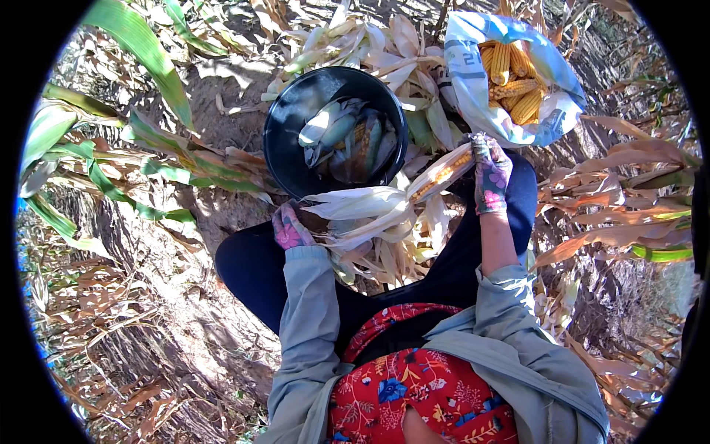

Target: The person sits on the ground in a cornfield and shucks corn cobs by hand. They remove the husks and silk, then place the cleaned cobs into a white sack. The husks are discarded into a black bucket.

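Note:
An ear of corn (442, 175) with its husk partly peeled back stretches between my two hands, a strip of yellow kernels showing. My right hand (492, 174), in a flowered glove, is closed round the ear's far right end. The pale loose husk (362, 209) trails left to my left hand (291, 226), also gloved, whose fingers are curled at the husk's tips and partly hidden. Just beyond my left hand stands a black bucket (275, 152) holding several ears still in green and pale husks (340, 133).
A white and blue sack (467, 89) with several bare yellow ears (518, 74) stands at the far right. Stripped husks (403, 44) lie behind the bucket and between my legs. Green corn leaves (151, 63) reach in from the left; dry stalks (621, 177) lie right.

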`<state>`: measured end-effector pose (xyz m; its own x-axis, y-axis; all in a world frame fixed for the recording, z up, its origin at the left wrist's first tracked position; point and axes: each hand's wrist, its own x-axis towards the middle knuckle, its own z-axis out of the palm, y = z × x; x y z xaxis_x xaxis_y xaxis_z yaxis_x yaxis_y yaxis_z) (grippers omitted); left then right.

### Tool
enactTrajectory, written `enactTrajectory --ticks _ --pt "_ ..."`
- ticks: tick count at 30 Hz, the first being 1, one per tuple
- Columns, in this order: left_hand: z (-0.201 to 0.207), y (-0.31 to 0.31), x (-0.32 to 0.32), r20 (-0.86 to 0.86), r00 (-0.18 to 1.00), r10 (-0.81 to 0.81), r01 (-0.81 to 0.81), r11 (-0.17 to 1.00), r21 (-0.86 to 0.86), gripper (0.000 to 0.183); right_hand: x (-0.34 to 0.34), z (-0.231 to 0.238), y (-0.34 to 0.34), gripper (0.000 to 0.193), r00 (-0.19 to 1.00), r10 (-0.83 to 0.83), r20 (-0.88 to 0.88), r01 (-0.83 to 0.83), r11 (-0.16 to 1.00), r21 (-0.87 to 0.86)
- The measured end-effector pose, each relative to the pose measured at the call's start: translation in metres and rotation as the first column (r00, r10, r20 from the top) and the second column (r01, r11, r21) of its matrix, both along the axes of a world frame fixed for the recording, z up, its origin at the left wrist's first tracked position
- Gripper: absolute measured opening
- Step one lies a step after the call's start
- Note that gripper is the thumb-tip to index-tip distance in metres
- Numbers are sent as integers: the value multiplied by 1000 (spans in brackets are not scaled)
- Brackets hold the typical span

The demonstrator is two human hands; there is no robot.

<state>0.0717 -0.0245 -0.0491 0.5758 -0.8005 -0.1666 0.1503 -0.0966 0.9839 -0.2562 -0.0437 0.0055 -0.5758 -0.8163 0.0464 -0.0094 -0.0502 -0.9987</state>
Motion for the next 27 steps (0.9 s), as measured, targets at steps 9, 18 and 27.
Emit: enactTrajectory --ticks 9,18,27 --pt "34 11 -28 12 915 -403 402 915 42 17 -3 -27 -3 10 882 -119 -457 85 992 -95" --pt "22 27 -58 647 60 -760 788 434 437 34 1 -25 -2 12 872 -72 -484 69 997 -23" --pt "-3 30 -66 530 185 -827 741 472 478 27 5 -21 -4 10 853 -108 -511 90 994 -60"
